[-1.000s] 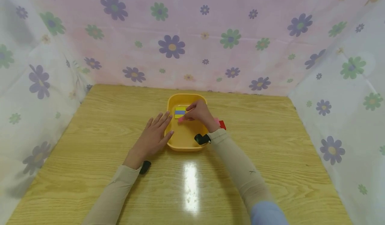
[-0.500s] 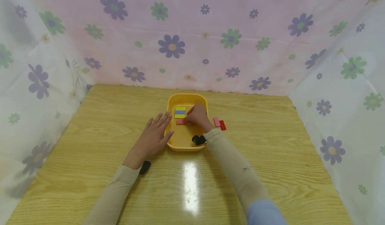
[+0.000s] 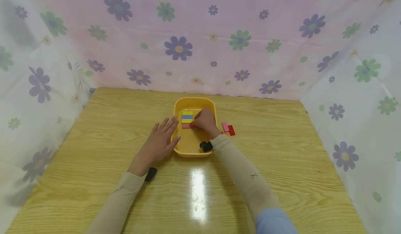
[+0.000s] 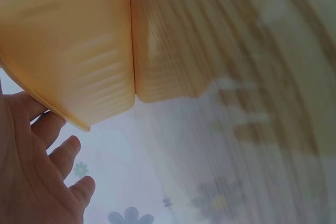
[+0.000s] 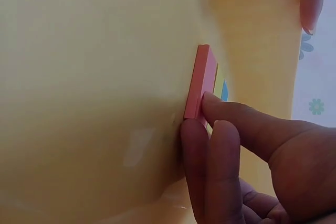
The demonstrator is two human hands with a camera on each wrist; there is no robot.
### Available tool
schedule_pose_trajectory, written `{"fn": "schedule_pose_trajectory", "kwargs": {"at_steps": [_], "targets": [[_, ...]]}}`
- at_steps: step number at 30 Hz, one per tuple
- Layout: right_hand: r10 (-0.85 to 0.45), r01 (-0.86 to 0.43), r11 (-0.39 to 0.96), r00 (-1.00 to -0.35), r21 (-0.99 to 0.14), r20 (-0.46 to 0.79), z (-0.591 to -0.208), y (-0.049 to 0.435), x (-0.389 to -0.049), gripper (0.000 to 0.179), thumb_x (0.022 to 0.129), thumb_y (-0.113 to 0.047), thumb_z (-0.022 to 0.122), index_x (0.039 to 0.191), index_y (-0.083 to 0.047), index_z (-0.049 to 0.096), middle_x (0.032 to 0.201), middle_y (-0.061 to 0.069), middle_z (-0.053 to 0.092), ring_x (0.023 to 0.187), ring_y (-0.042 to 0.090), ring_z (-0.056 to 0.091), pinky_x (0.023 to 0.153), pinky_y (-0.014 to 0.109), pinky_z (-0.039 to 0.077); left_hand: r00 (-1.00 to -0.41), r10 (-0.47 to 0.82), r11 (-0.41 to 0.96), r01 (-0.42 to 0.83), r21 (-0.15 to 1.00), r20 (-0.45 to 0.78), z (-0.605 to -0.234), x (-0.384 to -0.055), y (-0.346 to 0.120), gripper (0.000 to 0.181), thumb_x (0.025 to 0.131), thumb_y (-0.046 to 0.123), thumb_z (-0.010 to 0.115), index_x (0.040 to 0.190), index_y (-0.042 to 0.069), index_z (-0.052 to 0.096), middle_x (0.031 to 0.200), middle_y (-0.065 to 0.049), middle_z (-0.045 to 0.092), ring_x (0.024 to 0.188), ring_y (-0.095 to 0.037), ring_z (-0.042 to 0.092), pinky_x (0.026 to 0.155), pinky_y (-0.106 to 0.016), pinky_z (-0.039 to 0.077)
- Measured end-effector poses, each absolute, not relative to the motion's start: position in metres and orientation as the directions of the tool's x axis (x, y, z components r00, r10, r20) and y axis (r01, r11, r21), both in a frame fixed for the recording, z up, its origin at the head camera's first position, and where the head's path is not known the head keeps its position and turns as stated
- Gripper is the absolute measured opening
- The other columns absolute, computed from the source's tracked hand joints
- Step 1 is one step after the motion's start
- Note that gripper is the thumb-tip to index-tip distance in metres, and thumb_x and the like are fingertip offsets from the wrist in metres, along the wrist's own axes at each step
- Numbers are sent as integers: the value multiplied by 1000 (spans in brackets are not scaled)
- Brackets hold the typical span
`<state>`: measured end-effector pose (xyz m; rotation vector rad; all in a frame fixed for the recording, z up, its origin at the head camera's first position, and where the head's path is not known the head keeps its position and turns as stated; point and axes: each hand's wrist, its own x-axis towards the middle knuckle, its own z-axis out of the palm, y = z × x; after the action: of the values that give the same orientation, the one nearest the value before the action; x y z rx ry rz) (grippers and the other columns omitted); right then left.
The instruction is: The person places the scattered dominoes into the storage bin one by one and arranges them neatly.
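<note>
Near the centre of the head view, the right hand [image 3: 205, 120] pinches one end of a pink block [image 3: 186, 126] between thumb and fingers, low inside an orange-yellow tray [image 3: 194, 155]. Half a second ago, the block lay a little lower and farther right, with a gap above it; now it sits just below the lower yellow block [image 3: 186, 121], parallel to it, though whether their edges touch is hard to tell. That makes a stack of four stripes, reading downward: upper yellow block [image 3: 187, 113], blue block [image 3: 187, 117], yellow, pink. The left hand [image 3: 159, 138] has not moved, its straight fingers spread against the tray's left rim, gripping nothing. Right of the tray, a second pink block [image 3: 225, 126] and a red block [image 3: 231, 130] lie on the table [image 3: 275, 157]; beside them, an orange piece [image 3: 225, 133] now shows past the wrist.
</note>
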<state>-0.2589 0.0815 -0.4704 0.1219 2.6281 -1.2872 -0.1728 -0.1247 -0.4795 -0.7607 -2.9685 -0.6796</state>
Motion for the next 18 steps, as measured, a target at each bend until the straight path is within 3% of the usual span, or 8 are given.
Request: {"fn": "schedule_pose_trajectory", "kwargs": {"at_steps": [8,18], "targets": [[-27,146,600,-979,-786,-203,-470,82,-260,29,78,-11,88,95,2,69,75,9,67,63,17,59,56,21,46,-881,460,791,464,400,113,-482,-174,-125,66,109,45,43,162,9,28,170,-7,18,157,-34,16,125,-59,9],[-58,132,657,-973,-742,-225,-455,82,-257,24,86,-19,82,82,2,73,62,5,63,53,14,54,50,21,41,-881,457,790,466,399,124,-482,-173,-125,65,108,43,45,161,8,30,170,-8,20,156,-34,17,124,-61,11]]}}
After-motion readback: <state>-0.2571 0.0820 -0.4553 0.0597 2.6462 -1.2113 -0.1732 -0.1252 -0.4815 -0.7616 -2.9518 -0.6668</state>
